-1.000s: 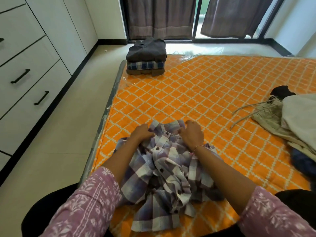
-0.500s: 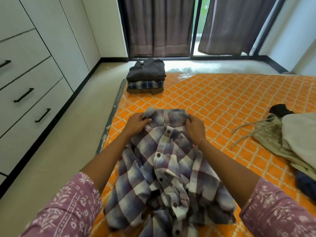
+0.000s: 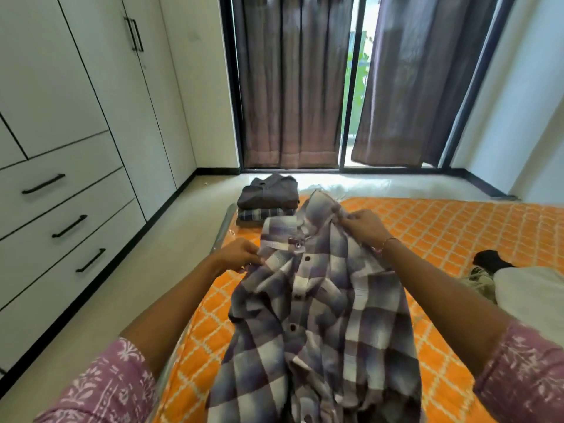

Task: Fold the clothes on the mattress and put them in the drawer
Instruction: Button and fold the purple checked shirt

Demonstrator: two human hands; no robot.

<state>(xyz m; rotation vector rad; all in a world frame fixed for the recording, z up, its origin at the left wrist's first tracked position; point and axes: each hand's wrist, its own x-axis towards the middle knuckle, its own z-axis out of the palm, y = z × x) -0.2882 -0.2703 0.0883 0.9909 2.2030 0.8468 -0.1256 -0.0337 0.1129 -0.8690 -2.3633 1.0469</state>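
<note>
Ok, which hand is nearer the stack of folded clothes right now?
Left. The left hand grips the plaid shirt just below the folded stack; the right hand holds the collar farther off to its right.

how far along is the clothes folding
Done: a folded stack sits at the mattress corner. In hand: left hand and right hand hold up the plaid shirt, unfolded. Left: the unfolded pile at right, and the drawers are shut.

Both bare forearms reach forward out of pink patterned sleeves (image 3: 100,389), the left hand (image 3: 236,258) lower with fingers pinching the plaid shirt (image 3: 317,315) at its left shoulder edge, the right hand (image 3: 363,228) raised higher, bracelet at the wrist, gripping the shirt beside the collar.
</note>
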